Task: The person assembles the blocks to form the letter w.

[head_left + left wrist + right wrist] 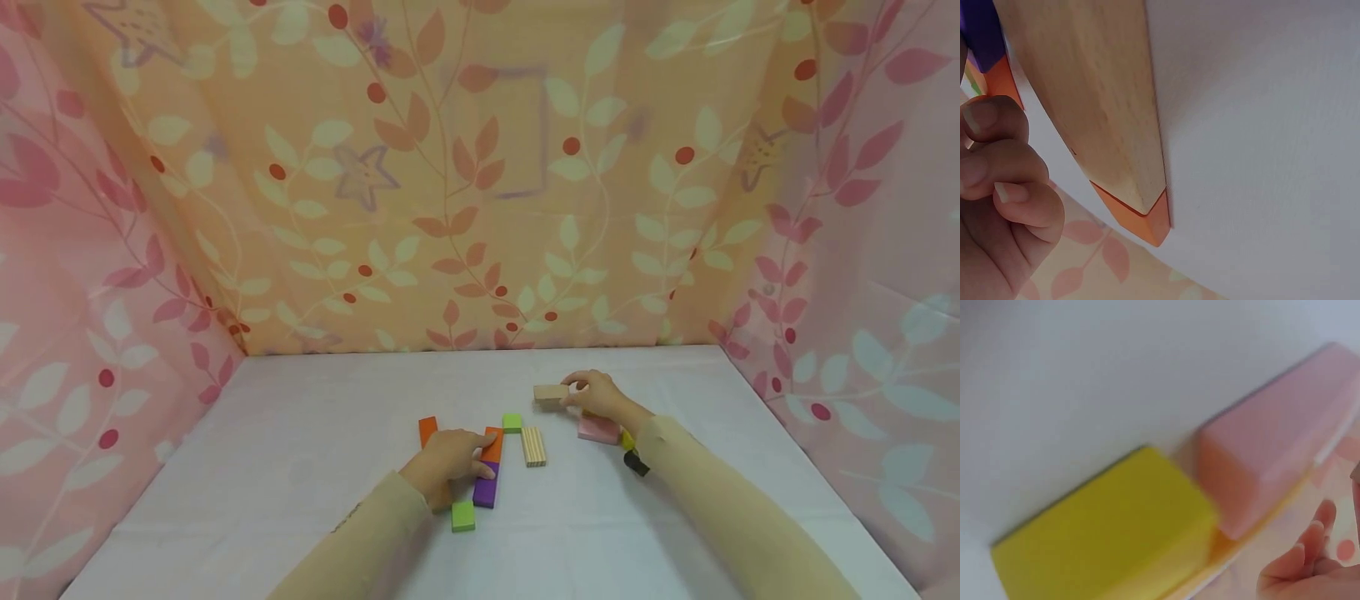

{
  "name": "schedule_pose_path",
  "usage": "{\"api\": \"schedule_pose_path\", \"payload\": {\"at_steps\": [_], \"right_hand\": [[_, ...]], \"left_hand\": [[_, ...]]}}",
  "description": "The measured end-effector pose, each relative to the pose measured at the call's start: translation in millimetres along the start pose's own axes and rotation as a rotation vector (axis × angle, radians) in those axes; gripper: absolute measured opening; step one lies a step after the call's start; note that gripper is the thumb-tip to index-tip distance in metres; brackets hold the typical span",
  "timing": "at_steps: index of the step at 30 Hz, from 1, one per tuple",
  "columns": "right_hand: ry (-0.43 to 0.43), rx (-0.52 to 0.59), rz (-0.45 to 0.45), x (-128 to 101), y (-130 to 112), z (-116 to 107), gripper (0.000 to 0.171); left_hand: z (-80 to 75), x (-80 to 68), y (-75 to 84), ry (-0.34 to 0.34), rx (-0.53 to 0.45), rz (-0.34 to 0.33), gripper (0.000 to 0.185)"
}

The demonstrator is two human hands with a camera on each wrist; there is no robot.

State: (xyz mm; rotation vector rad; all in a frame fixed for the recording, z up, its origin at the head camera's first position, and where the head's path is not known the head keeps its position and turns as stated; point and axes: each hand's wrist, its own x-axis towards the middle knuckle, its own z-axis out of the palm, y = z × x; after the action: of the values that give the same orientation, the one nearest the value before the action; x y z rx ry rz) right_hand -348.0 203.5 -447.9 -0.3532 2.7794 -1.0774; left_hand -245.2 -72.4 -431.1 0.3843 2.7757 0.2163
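My left hand [447, 457] lies over the block outline; its index fingertip touches an orange block [492, 452] and its thumb rests on the purple block [485, 493] joined to it. The other fingers [1025, 203] curl inward in the left wrist view. Beneath this hand runs a plain wooden block [1097, 100], end to end with another orange block [427, 428]. Farther right, my right hand [596, 393] grips a pale wooden block [549, 393] by its right end; only that block's edge shows in the right wrist view.
Green blocks sit at the near [463, 517] and far [512, 423] ends, with a ribbed wooden piece [534, 447] alongside. Under the right forearm lie a pink block [598, 429], a yellow block [1104, 531] and a black piece [636, 463]. Patterned curtains [480, 250] enclose the table.
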Motion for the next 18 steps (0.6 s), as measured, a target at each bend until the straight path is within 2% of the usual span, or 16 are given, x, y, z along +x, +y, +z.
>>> {"api": "schedule_pose_path", "payload": {"at_steps": [6, 13, 18], "right_hand": [[-0.024, 0.191, -0.018, -10.3, -7.8, -6.7, 0.039], [-0.185, 0.543, 0.069, -23.7, -11.0, -11.2, 0.046], [-0.232, 0.612, 0.057, -31.0, -10.2, -12.8, 0.050]], "left_hand": [[0.6, 0.0, -1.0, -0.004, -0.036, -0.002, 0.066], [3.6, 2.8, -3.8, 0.019, 0.002, 0.030, 0.065], [4.6, 4.1, -4.1, 0.026, 0.001, 0.050, 0.065]]}}
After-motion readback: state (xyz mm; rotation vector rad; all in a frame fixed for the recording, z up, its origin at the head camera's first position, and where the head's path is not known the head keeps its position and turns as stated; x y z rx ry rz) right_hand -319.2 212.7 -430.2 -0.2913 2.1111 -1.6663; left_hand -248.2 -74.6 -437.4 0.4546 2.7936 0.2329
